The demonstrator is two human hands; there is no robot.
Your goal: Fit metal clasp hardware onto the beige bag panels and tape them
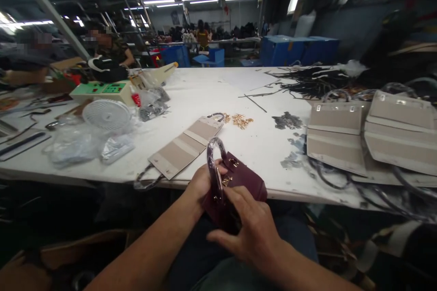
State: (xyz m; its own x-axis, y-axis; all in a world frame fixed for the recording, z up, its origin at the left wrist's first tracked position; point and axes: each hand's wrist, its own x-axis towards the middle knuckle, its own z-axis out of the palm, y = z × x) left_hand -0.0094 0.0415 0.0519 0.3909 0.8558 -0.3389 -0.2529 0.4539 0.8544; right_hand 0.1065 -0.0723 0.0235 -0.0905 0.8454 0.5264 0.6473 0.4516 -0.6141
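A dark maroon handbag (247,177) with gold-coloured metal fittings is held at the table's front edge, above my lap. Its arched handle (215,163) is wrapped in clear film. My left hand (202,184) is closed on the bag, its fingers passing behind the handle near the gold fitting (226,181). From the right, my right hand (254,218) reaches over the bag. Its fingertips rest by the fitting, while the thumb is stretched well apart from them. Just beyond lies a flat beige bag panel (187,143) with wrapped handles at both ends.
Small gold-coloured metal parts (241,121) lie on the white table (218,86). More beige panels (336,138) are stacked at the right, near dark strips (314,81). A white fan (106,114), plastic bags (73,145) and a green-topped machine (102,88) stand left. Other people are farther back.
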